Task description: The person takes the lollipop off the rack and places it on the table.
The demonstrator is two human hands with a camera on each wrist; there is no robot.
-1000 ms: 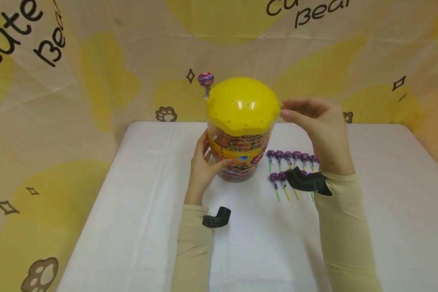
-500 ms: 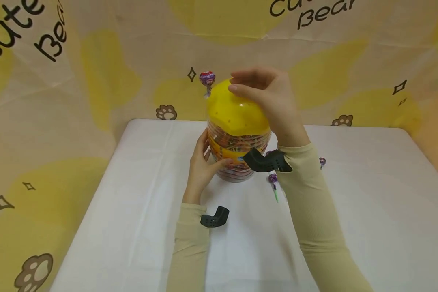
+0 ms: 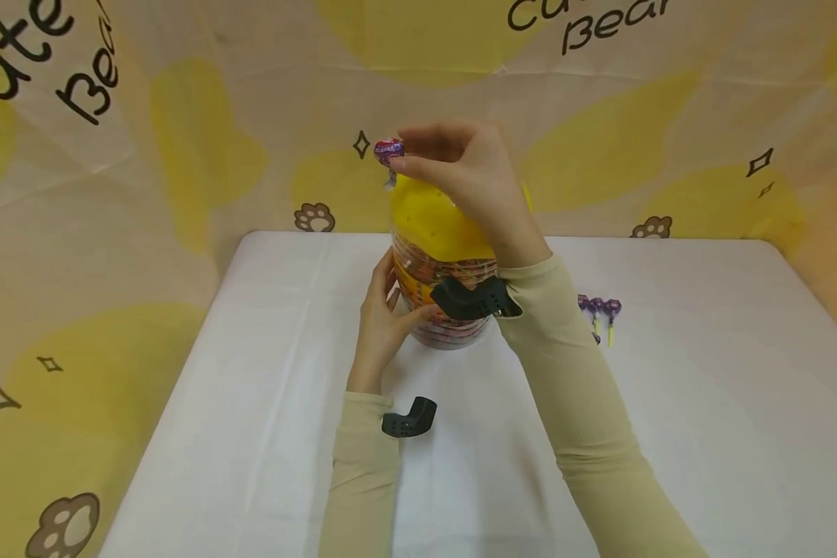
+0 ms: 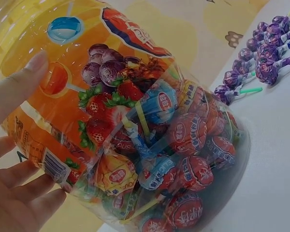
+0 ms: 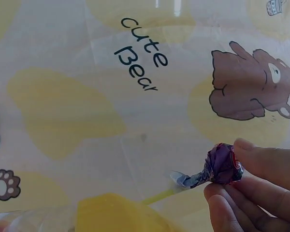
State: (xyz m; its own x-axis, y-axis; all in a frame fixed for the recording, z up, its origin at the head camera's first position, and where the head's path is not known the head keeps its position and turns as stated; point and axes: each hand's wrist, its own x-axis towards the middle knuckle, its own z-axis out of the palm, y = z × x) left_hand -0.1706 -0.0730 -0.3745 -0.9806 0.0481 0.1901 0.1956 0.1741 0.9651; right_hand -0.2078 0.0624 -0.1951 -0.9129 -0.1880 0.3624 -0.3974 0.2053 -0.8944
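A clear plastic jar (image 3: 445, 337) with an orange label and a bumpy yellow lid (image 3: 432, 225) stands on the white table. Wrapped lollipops fill it in the left wrist view. My left hand (image 3: 384, 329) grips its left side, thumb in front and fingers around the side. Above the lid's far left edge is a purple-wrapped lollipop (image 3: 387, 149), its yellow stick running down to the lid (image 5: 116, 212) in the right wrist view. My right hand (image 3: 477, 178) reaches across the lid and pinches that lollipop's head (image 5: 224, 164) between thumb and fingers. My right forearm hides part of the jar.
Purple lollipops (image 3: 603, 306) lie right of the jar, partly behind my right sleeve; the left wrist view shows them in rows (image 4: 266, 60). A yellow-patterned backdrop (image 3: 600, 155) rises behind the white-covered table (image 3: 286, 349). Each wrist carries a black mount (image 3: 411, 418).
My right hand has moved left from the lid's right side, across its top, and now pinches the lollipop at the far left. My left hand stays on the jar.
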